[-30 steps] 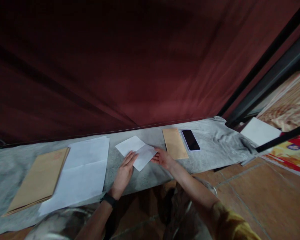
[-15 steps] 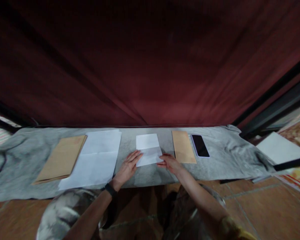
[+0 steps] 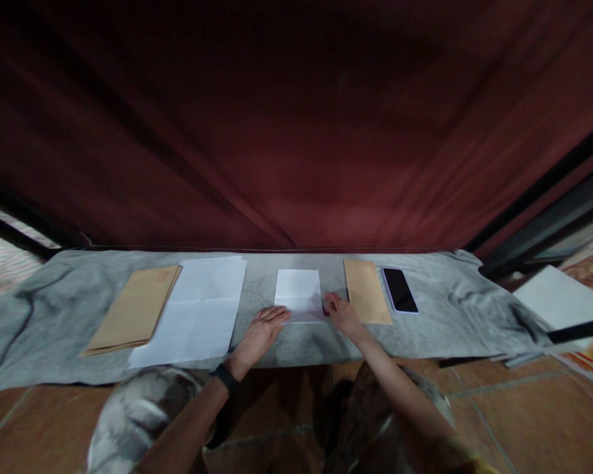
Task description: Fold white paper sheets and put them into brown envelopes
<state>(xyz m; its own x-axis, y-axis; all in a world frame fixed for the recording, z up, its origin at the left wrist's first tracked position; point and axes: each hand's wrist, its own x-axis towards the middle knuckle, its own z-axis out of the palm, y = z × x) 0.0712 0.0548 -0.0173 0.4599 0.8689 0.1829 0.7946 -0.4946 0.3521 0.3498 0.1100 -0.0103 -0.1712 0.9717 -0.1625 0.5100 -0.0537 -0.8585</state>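
A white sheet of paper (image 3: pixel 299 284) with a crosswise crease lies on the grey cloth in front of me. My left hand (image 3: pixel 263 334) rests at its near left corner, fingers stretched out together over the edge. At the paper's right edge is my right hand (image 3: pixel 343 315), its fingers curled in and closed at the near corner; the fingertips are partly hidden. The paper's near strip is blurred. Just right of that hand lies a brown envelope (image 3: pixel 367 289), with a dark-screened phone (image 3: pixel 400 291) beside it.
Larger creased white sheets (image 3: pixel 202 316) lie to the left, partly under a stack of brown envelopes (image 3: pixel 136 306). Grey cloth (image 3: pixel 454 316) covers the long surface. A dark red curtain (image 3: pixel 296 164) hangs behind it. White board or paper (image 3: pixel 563 297) sits at far right.
My right hand has gone from outstretched fingers on the paper's edge to curled fingers there. My left hand stays at the left corner. The whole view has shifted slightly.
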